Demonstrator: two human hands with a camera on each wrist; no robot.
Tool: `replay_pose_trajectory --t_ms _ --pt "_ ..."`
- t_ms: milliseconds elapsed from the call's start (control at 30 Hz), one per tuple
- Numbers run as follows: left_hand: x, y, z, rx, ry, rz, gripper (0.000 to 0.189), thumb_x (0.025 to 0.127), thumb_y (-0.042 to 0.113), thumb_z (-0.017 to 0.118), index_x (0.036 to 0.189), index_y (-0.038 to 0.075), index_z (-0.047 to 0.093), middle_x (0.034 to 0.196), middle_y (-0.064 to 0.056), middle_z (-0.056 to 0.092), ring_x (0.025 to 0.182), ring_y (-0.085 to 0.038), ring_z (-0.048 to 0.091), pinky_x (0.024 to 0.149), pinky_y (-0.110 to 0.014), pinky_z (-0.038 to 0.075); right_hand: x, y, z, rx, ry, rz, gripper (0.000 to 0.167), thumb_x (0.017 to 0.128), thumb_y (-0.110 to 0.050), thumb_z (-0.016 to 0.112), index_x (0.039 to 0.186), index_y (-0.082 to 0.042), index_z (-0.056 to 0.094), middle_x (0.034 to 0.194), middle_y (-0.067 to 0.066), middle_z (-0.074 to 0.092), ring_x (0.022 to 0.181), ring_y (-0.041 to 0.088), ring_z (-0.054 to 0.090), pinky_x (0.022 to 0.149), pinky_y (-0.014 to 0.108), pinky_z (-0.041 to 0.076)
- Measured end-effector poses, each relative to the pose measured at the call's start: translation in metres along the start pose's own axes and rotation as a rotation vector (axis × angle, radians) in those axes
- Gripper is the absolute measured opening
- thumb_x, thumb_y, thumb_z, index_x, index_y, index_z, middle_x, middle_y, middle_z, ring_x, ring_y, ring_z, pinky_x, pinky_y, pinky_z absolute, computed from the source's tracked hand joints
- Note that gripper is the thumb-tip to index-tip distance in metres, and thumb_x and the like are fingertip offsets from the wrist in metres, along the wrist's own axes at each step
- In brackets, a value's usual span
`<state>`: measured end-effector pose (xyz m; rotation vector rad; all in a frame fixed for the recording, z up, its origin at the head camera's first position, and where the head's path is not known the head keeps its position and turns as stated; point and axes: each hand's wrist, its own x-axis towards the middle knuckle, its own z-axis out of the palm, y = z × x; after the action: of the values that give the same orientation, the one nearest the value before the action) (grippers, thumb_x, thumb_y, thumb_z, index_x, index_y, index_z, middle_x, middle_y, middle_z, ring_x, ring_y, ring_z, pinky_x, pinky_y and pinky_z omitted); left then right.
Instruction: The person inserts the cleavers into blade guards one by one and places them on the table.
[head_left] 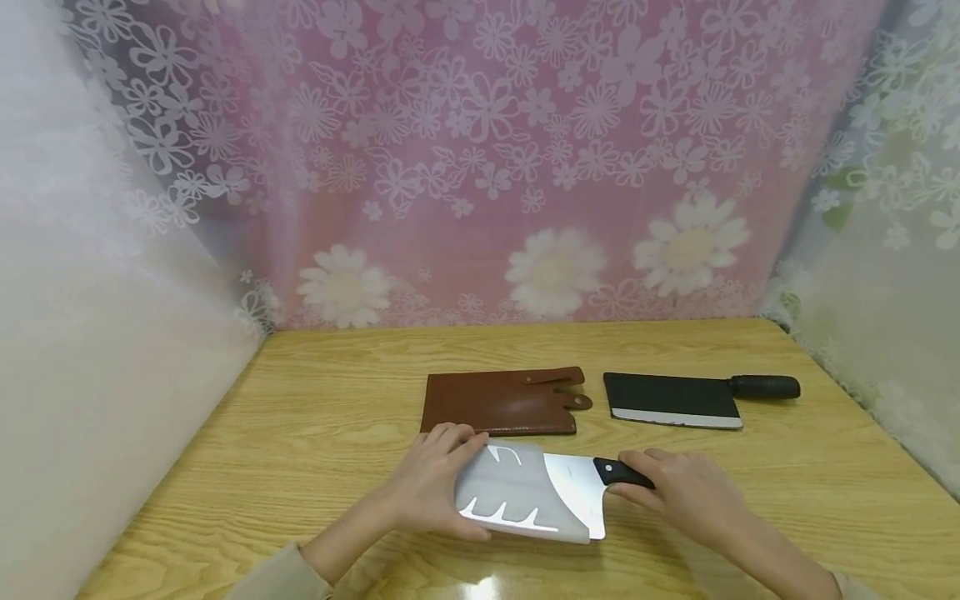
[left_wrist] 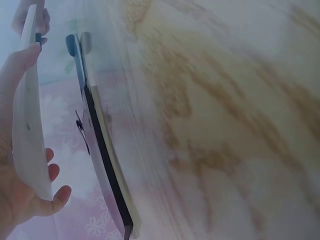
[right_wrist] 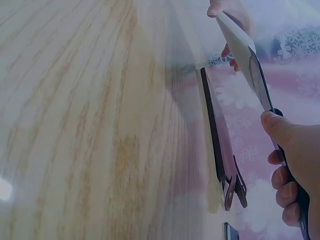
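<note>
A cleaver with a bright steel blade and black handle is held level above the front of the table, partly inside a whitish blade cover. My left hand grips the cover's far-left end, thumb at the lower edge and fingers over the upper one. The right hand wraps around the cleaver's black handle. A band of bare blade shows between cover and handle; the rest of the blade is hidden within the cover. In the left wrist view the cover appears edge-on between thumb and fingers.
Behind the hands lies a brown leather sheath with strap flaps. To its right rests a second cleaver, black-bladed with a pale cutting edge. The wood-grain table meets flower-patterned curtains at the back and sides.
</note>
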<state>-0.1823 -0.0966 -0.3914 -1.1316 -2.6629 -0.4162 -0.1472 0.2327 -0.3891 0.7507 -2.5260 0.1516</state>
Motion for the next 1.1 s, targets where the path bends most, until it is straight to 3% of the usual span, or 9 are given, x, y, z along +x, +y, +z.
replay_pose_trajectory --t_ms 233,467,700,933,1100 --pt "0.006 0.006 0.005 -0.016 -0.025 0.005 0.105 0.053 0.067 0.074 0.136 0.01 0.047 0.124 -0.003 0.046 0.114 -0.019 0.041 0.085 -0.043 0.037 0.005 -0.004 0.009 0.008 0.014 -0.033 0.034 0.077 -0.048 0.068 0.09 -0.017 0.068 0.075 -0.006 0.066 0.058 0.008 0.06 0.047 0.024 0.044" --pt "0.006 0.006 0.01 -0.029 -0.047 -0.016 0.107 0.052 0.065 0.075 0.137 0.007 0.045 0.123 -0.004 0.045 0.115 -0.021 0.04 0.088 -0.056 0.037 0.003 -0.006 0.011 0.031 -0.043 0.027 0.032 0.078 -0.048 0.067 0.09 -0.018 0.067 0.072 -0.008 0.064 0.056 0.005 0.057 0.046 0.023 0.041" --pt "0.008 0.009 0.011 0.055 -0.042 -0.001 0.11 0.052 0.07 0.072 0.139 0.008 0.042 0.125 -0.005 0.043 0.115 -0.021 0.04 0.085 -0.041 0.036 0.005 -0.004 0.009 0.036 -0.087 0.073 0.037 0.077 -0.049 0.067 0.094 -0.016 0.069 0.079 -0.005 0.067 0.063 0.011 0.062 0.051 0.026 0.046" --pt "0.013 0.01 0.01 0.157 -0.017 0.073 0.11 0.056 0.076 0.065 0.139 0.009 0.04 0.129 -0.006 0.041 0.118 -0.022 0.038 0.089 -0.04 0.036 0.0 0.015 0.01 0.117 -0.054 0.037 0.034 0.076 -0.044 0.071 0.095 -0.017 0.07 0.086 -0.006 0.069 0.073 0.011 0.065 0.059 0.029 0.051" --pt "0.018 0.01 0.008 0.192 -0.001 0.12 0.106 0.058 0.076 0.063 0.138 0.01 0.042 0.128 -0.003 0.042 0.117 -0.019 0.039 0.09 -0.039 0.036 -0.003 0.032 0.006 0.176 -0.084 0.044 0.033 0.076 -0.04 0.072 0.097 -0.015 0.068 0.087 -0.006 0.068 0.073 0.008 0.063 0.06 0.028 0.05"
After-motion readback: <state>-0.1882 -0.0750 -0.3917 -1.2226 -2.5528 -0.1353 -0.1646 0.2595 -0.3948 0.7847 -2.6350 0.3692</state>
